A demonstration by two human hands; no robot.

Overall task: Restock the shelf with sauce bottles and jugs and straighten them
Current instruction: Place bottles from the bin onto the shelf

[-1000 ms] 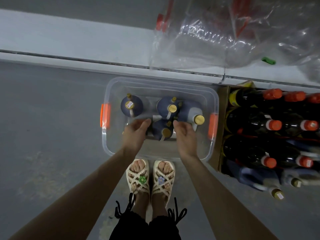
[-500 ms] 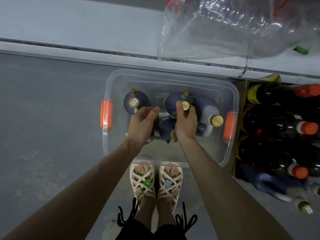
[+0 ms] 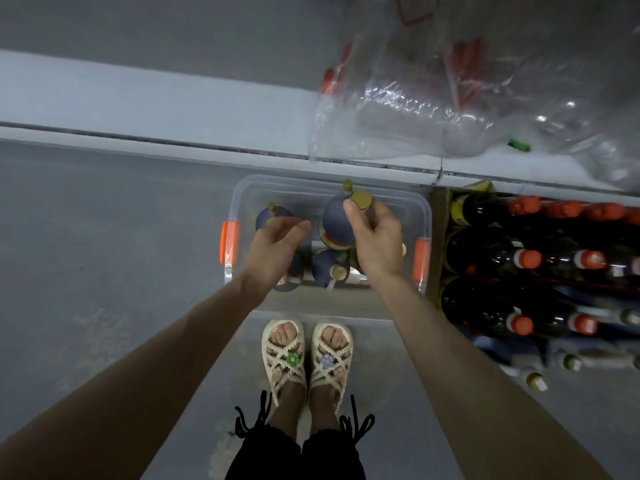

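One jug (image 3: pixel 335 225) is in my right hand (image 3: pixel 375 239): fingers curled round its top, just by the gold cap (image 3: pixel 361 201), probably the slimmest place to hold, so it hangs cap-up over the clear bin (image 3: pixel 239 199). My left hand (image 3: pixel 277 244) hovers beside it, fingers loosely bent, holding nothing, likely ready to steady the base. More jugs (image 3: pixel 330 268) stand in the bin below. Beyond the bin lies the pale shelf (image 3: pixel 138 105), where this one belongs.

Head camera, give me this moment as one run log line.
stage: pick from clear bin | right hand: grips blue jug at capped neck | left hand: open over bin, empty
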